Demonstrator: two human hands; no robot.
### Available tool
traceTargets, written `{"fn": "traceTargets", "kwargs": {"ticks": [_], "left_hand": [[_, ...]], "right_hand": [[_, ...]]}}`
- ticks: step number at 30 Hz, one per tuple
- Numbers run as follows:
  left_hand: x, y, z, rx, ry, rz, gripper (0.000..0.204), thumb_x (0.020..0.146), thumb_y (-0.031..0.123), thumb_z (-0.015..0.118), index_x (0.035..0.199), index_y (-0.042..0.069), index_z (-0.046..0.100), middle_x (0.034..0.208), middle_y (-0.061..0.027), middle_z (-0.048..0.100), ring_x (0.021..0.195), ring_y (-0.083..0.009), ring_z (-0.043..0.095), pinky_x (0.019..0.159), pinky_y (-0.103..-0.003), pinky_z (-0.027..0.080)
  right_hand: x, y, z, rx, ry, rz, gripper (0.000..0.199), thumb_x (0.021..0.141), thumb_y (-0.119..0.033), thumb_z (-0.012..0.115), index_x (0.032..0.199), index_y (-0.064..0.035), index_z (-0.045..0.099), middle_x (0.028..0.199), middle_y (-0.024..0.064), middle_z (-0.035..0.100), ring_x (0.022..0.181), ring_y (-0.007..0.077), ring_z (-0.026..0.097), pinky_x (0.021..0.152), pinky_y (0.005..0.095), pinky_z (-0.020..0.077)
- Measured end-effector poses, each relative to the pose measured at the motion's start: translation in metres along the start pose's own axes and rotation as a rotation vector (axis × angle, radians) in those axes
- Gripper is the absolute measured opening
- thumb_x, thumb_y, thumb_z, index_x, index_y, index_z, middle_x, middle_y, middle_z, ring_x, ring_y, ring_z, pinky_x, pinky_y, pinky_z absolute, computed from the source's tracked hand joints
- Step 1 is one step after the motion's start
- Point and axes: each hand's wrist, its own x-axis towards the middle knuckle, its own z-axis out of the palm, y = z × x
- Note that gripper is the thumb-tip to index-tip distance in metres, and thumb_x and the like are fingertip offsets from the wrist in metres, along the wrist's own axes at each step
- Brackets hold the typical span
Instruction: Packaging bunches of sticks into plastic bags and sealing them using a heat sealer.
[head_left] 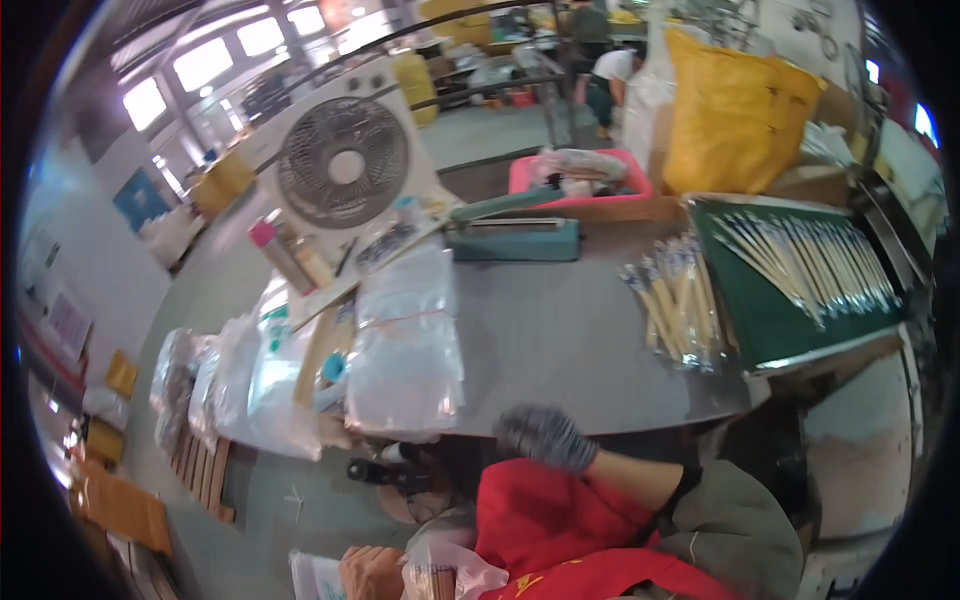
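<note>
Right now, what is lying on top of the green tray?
Pale wrapped sticks lie in a row on the green tray; its surface directly under them is hidden.

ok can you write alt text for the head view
A bare left hand is beside a clear bag of what look like sticks; the grey-gloved right hand is at the edge of a table. It bears plastic bags, a teal sealer-like device and wrapped sticks; a green tray holds more.

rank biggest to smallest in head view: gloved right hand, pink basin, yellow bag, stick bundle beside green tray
1. Yellow bag
2. Stick bundle
3. Pink basin and gloved right hand: too alike to rank
</note>
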Motion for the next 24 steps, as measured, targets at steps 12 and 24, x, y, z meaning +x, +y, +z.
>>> {"fn": "traceTargets", "kwargs": {"ticks": [12, 24], "left_hand": [[0.281, 0.102, 0.112, -0.723, -0.111, 0.228, 0.027, 0.082, 0.017, 0.063, 0.104, 0.003, 0.058, 0.094, -0.0136, 0.063, 0.087, -0.0221, 0.063, 0.076, -0.03, 0.049], [0.48, 0.215, 0.274, -1.013, 0.001, 0.204, 0.065, 0.08, 0.044, 0.06, 0.125, 0.0, 0.042, 0.121, -0.0244, 0.047, 0.117, -0.0376, 0.041, 0.097, -0.04, 0.033]], "right_hand": [[-0.182, 0.102, -0.163, -1.344, 0.797, 0.687, 0.062, 0.082, -0.03, 0.054, 0.134, -0.0034, 0.033, 0.136, 0.0172, 0.037, 0.119, 0.0273, 0.043, 0.094, 0.0376, 0.0395], [-0.182, 0.123, -0.178, -1.161, 0.808, 0.581, 0.04, 0.085, -0.026, 0.05, 0.118, -0.003, 0.051, 0.107, 0.0168, 0.059, 0.098, 0.0311, 0.057, 0.08, 0.0381, 0.048]]}}
